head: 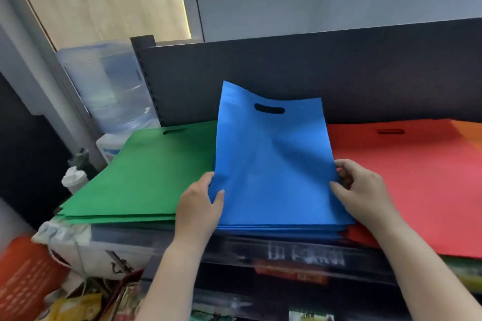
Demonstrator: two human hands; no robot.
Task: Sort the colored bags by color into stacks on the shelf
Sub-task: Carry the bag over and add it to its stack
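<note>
Left hand (199, 206) pinching the left edge of the top blue bag (271, 164), thumb on the upper face, fingers curled underneath. Right hand (361, 191) gripping the right edge the same way, thumb on top, fingers tucked under the fabric. Both forearms reaching up and forward from the bottom of the view, wrists nearly straight.

Flat, matte, cloth-like material, rectangular, with a rounded slot handle cut near the far end. Far half lifted and leaning back toward the dark back panel (313, 73), a soft crease running down the middle; near edge lying on the blue stack (281, 229) at the front of the shelf (300, 250).

Just left of it, touching, a green stack (146, 177) of the same flat bags, thin layered edges showing at the front, one slot handle visible at the far end. Just right, a red stack (417, 185), its front corner hanging past the shelf lip; an orange bag (469, 133) at the far right edge, mostly cut off.

Open space above all three stacks up to the top of the back panel. Beyond the left end of the shelf, a clear water jug (112, 86) and a white-capped bottle (74, 180). Lower left, an orange basket (23, 276), blurred.
</note>
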